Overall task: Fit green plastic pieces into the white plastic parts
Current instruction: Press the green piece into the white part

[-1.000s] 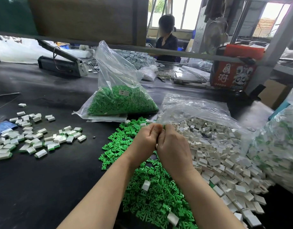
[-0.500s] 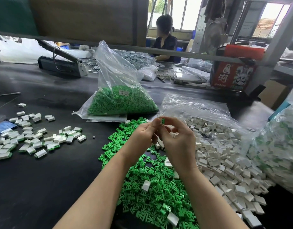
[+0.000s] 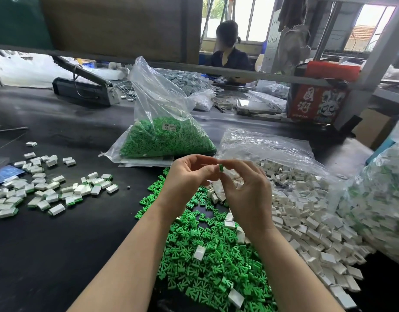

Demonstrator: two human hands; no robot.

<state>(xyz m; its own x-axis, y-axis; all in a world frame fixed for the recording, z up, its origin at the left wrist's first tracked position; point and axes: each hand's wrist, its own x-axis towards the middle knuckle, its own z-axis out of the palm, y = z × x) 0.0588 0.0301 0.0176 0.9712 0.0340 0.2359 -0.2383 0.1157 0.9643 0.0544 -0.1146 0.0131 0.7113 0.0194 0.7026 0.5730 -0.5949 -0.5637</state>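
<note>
From the head camera, both hands are raised together above the black bench [image 3: 47, 255], close in front of the viewer. The right hand [image 3: 246, 190] pinches a small green piece [image 3: 221, 167] between thumb and forefinger, the other fingers loosely curled below it. The left hand [image 3: 189, 179] has its fingertips curled in against the same piece from the other side, so the two hands meet on it; whether a white part sits behind the green one in the fingers cannot be told.

Beneath the forearms spreads a loose heap of green pieces [image 3: 205, 255], with a few white parts [image 3: 199, 252] lying on top of it. Just to the right, and touching that heap, a larger pile of white parts [image 3: 306, 210] spills out of a flattened clear bag [image 3: 266, 145]. Behind the hands stands an upright clear bag of green pieces [image 3: 164, 136] (a small printed label shows on its front). At the far right edge is another clear bag [image 3: 383, 194] packed with white-and-green pieces.

Well apart on the left of the bench lie scattered assembled pieces [image 3: 52, 190], white with green ends. Farther back sit a dark bag sealer [image 3: 83, 88] and a red printed box [image 3: 315, 102], and another person [image 3: 227, 52] sits beyond the bench.
</note>
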